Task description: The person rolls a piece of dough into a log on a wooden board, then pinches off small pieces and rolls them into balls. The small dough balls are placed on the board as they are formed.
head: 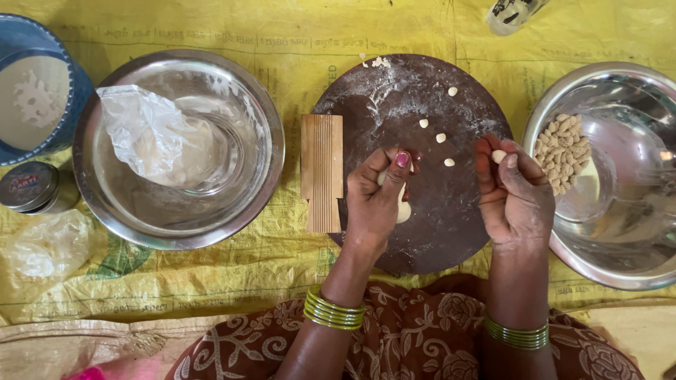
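My left hand (377, 197) grips a pale lump of dough (403, 210) over the round dark wooden board (394, 105). My right hand (514, 193) pinches a small dough ball (498, 155) between thumb and fingers, over the board's right edge. Several small dough pieces (441, 138) lie on the floured board. A ridged wooden paddle (322, 169) rests at the board's left edge, just left of my left hand. Green bangles sit on both wrists.
A steel bowl (620, 239) at right holds shaped dough shells (562, 151). Left, a steel bowl (134, 218) holds a clear plastic bag (151, 134). A blue container (35, 91), a small tin (28, 186) and a bottle (510, 14) stand on the yellow sheet (296, 42).
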